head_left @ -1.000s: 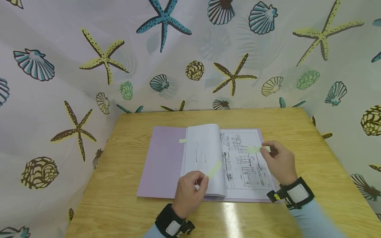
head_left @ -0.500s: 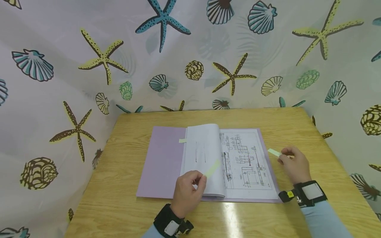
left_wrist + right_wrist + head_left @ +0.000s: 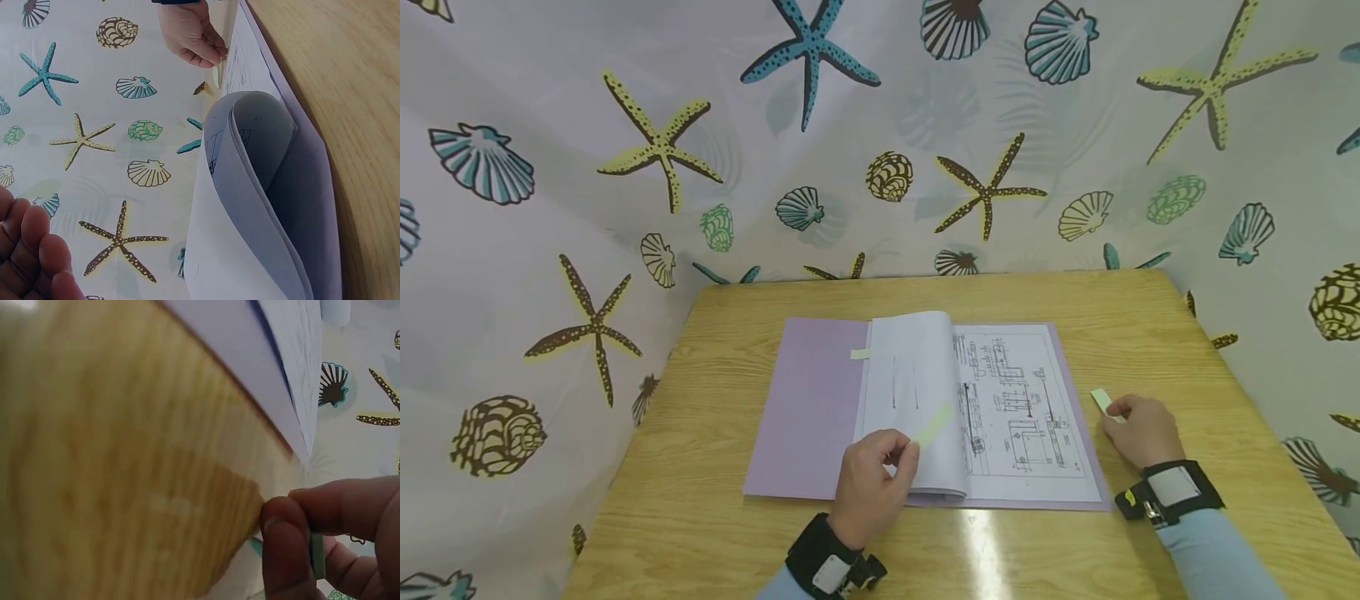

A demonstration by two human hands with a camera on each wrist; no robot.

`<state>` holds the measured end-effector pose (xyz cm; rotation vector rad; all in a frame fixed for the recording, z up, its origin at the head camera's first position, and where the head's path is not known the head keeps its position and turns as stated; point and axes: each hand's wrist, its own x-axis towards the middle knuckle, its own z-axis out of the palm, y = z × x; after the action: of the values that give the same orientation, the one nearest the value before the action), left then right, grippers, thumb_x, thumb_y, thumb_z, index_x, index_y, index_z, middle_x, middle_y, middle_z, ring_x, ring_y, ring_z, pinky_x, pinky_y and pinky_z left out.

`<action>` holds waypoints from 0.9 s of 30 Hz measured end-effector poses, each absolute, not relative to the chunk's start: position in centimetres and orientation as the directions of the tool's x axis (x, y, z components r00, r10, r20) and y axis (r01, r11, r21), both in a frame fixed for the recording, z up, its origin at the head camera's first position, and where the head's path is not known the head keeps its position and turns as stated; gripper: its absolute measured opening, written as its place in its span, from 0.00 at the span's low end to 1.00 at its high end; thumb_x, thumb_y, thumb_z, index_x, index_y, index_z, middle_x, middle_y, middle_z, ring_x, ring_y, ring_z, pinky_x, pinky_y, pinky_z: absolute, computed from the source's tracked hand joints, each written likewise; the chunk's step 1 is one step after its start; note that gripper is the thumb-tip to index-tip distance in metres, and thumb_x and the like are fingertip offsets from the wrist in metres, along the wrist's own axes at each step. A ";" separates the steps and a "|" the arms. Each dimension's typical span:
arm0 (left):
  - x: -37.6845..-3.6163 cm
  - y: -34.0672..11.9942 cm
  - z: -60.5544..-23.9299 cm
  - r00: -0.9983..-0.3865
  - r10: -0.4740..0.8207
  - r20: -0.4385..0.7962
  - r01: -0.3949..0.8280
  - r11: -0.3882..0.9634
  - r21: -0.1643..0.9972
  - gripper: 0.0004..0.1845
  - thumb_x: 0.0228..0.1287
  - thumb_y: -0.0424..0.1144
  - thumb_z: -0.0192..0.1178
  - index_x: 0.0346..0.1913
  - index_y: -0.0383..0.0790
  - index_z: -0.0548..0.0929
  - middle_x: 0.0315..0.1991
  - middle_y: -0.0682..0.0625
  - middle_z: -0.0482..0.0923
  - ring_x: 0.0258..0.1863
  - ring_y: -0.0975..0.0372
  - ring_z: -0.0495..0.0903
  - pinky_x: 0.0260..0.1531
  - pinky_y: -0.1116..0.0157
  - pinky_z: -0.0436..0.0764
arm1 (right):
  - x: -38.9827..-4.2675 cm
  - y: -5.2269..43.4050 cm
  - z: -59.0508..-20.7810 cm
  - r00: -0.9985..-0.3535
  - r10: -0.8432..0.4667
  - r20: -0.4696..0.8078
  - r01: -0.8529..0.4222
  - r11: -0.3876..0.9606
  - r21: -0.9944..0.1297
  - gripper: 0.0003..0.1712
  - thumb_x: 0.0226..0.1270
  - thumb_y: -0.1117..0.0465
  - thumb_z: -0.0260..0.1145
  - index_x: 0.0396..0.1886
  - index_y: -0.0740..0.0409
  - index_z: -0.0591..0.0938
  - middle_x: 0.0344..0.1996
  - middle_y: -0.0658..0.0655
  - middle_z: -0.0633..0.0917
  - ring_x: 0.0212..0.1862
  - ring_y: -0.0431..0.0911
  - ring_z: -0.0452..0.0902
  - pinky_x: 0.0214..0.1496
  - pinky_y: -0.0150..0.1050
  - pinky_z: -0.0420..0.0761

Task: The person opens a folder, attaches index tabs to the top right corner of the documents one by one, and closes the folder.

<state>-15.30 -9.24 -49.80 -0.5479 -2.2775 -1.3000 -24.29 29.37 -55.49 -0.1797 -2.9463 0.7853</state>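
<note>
An open lilac folder (image 3: 808,417) of white pages lies on the wooden table (image 3: 715,533); the right page (image 3: 1022,417) shows line drawings. My left hand (image 3: 872,483) pinches a pale green sticky strip (image 3: 934,427) at the lower edge of the curled left pages (image 3: 910,392). My right hand (image 3: 1142,429) rests on the table just right of the folder and pinches a second pale strip (image 3: 1102,402) that lies low over the wood. The right wrist view shows finger and thumb pressed on that strip (image 3: 317,555). In the left wrist view the curled pages (image 3: 250,187) bulge up.
A small green tab (image 3: 861,354) sticks out at the top left of the pages. A curtain printed with shells and starfish (image 3: 880,133) closes off the back and both sides of the table. Bare wood lies in front of and to the right of the folder.
My right hand has carried its strip off the drawn page, rightward and down to the table beside the folder. The left hand has stayed where it was.
</note>
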 end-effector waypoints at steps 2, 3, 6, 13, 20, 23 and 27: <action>-15.3 -9.3 -49.8 -0.823 0.109 0.558 0.535 0.480 0.695 0.11 0.64 0.31 0.60 0.24 0.47 0.78 0.22 0.62 0.74 0.23 0.73 0.73 0.24 0.69 0.78 | -24.2 29.4 -55.4 -0.993 0.119 0.027 0.092 0.875 -0.476 0.14 0.56 0.63 0.66 0.36 0.72 0.82 0.34 0.72 0.82 0.33 0.60 0.76 0.30 0.50 0.74; -15.2 -9.3 -49.8 -0.825 0.107 0.555 0.531 0.484 0.695 0.11 0.64 0.31 0.60 0.24 0.47 0.78 0.22 0.62 0.74 0.23 0.73 0.74 0.24 0.69 0.78 | -24.2 29.3 -55.3 -0.993 0.116 0.008 0.099 0.878 -0.468 0.14 0.56 0.63 0.66 0.36 0.72 0.81 0.33 0.72 0.82 0.32 0.59 0.76 0.29 0.49 0.74; -15.2 -9.3 -49.8 -0.832 0.103 0.545 0.519 0.490 0.700 0.11 0.63 0.30 0.60 0.24 0.47 0.78 0.22 0.62 0.74 0.23 0.73 0.74 0.24 0.68 0.78 | -24.1 29.1 -55.0 -0.992 0.112 -0.053 0.124 0.882 -0.455 0.14 0.57 0.62 0.65 0.36 0.72 0.80 0.30 0.69 0.82 0.29 0.56 0.74 0.26 0.44 0.72; -15.2 -9.4 -49.8 -0.831 0.107 0.546 0.522 0.488 0.699 0.11 0.64 0.31 0.60 0.24 0.47 0.78 0.22 0.62 0.74 0.23 0.73 0.74 0.23 0.67 0.78 | -24.0 28.8 -54.8 -0.990 0.085 -0.114 0.127 0.889 -0.441 0.15 0.58 0.60 0.65 0.36 0.71 0.79 0.27 0.64 0.81 0.29 0.53 0.73 0.27 0.41 0.70; -15.2 -9.5 -49.8 -0.836 0.103 0.538 0.513 0.495 0.702 0.11 0.64 0.31 0.60 0.24 0.47 0.78 0.22 0.63 0.74 0.23 0.73 0.73 0.24 0.68 0.78 | -24.1 28.8 -54.6 -0.990 0.061 -0.125 0.110 0.893 -0.435 0.17 0.59 0.58 0.64 0.37 0.71 0.79 0.27 0.63 0.80 0.29 0.53 0.72 0.27 0.41 0.69; -15.2 -9.5 -49.8 -0.839 0.102 0.534 0.508 0.500 0.701 0.11 0.64 0.31 0.60 0.24 0.47 0.78 0.22 0.63 0.74 0.23 0.73 0.73 0.24 0.69 0.77 | -23.9 28.6 -54.3 -0.994 0.065 -0.085 0.095 0.897 -0.432 0.18 0.59 0.58 0.63 0.39 0.72 0.79 0.28 0.64 0.80 0.29 0.53 0.72 0.26 0.41 0.70; -15.3 -9.5 -49.8 -0.839 0.100 0.534 0.507 0.499 0.703 0.11 0.64 0.31 0.60 0.24 0.47 0.78 0.22 0.63 0.74 0.23 0.73 0.73 0.24 0.67 0.78 | -23.4 27.3 -53.2 -0.995 0.056 0.081 0.017 0.905 -0.424 0.15 0.61 0.61 0.61 0.39 0.71 0.80 0.28 0.64 0.79 0.27 0.53 0.72 0.23 0.40 0.69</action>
<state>-15.26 -9.54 -49.82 -0.5016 -2.3202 -1.2912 -23.41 27.26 -53.21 -0.0573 -2.9765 0.6617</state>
